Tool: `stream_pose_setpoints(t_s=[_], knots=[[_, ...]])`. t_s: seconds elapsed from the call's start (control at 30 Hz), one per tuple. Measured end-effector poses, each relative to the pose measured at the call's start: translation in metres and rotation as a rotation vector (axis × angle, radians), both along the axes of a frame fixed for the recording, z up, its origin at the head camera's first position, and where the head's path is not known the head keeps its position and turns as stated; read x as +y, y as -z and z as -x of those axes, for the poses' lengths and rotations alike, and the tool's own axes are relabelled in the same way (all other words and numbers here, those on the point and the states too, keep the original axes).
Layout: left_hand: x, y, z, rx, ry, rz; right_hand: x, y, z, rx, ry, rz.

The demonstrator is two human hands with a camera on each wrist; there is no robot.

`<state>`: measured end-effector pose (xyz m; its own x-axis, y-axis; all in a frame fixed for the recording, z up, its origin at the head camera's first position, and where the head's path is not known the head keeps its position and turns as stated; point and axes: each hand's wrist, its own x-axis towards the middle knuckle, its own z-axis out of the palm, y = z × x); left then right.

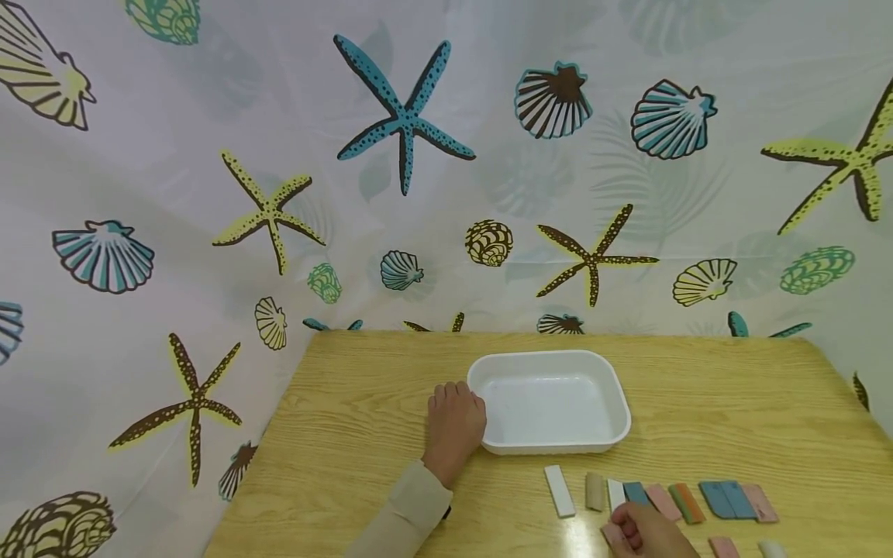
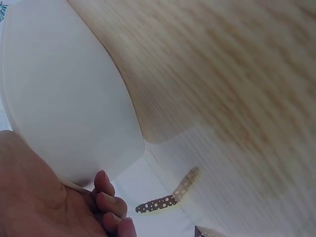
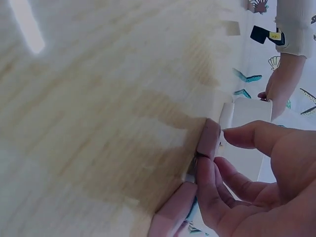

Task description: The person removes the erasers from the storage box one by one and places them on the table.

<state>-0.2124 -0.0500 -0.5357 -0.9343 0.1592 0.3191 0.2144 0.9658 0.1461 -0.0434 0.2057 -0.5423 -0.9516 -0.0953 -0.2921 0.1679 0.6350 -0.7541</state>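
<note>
My left hand (image 1: 456, 425) is at the left end of a white plastic tub (image 1: 551, 448), holding its rim. In the left wrist view, the curled fingers (image 2: 104, 183) are at the edge of the tub, whose outer wall fills the upper left. Near the front of the table, my right hand (image 1: 649, 531) pinches a pink eraser (image 3: 209, 138) with slanted ends between thumb and fingers. Another pink eraser (image 3: 174, 211) lies just beside those fingers. A white eraser (image 1: 616, 494) and a blue eraser (image 1: 636, 493) lie just beyond the right hand.
Several more erasers lie in a loose row, including a long white one (image 1: 560, 491), a tan one (image 1: 594, 492), an orange-green one (image 1: 687, 503) and blue ones (image 1: 727, 499). A curtain (image 1: 446, 232) printed with starfish and shells hangs behind the wood-grain table (image 1: 363, 387).
</note>
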Motion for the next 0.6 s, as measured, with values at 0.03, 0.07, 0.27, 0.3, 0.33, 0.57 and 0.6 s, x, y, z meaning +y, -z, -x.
stream_pose_setpoints(t_s=[0.03,0.07,0.27,0.3,0.33,0.57,0.6], knots=[[0.000,0.001,0.001,-0.004,-0.001,0.001,0.002,-0.002,0.001,0.018,-0.022,-0.006],[0.000,0.001,0.001,-0.010,-0.002,0.003,0.004,-0.005,0.003,0.041,-0.037,-0.008],[0.000,0.002,0.003,0.001,0.003,-0.001,0.015,-0.030,0.013,0.277,0.009,-0.140],[-0.001,0.002,0.003,0.007,0.008,-0.006,0.016,-0.034,0.015,0.322,0.030,-0.170],[-0.001,0.002,0.003,0.017,0.016,-0.010,0.018,-0.037,0.016,0.370,0.052,-0.204],[-0.005,0.002,0.004,0.083,0.076,-0.003,0.029,-0.050,0.025,0.664,0.109,-0.280],[-0.005,0.001,0.004,0.093,0.085,0.000,0.030,-0.052,0.026,0.674,0.112,-0.283]])
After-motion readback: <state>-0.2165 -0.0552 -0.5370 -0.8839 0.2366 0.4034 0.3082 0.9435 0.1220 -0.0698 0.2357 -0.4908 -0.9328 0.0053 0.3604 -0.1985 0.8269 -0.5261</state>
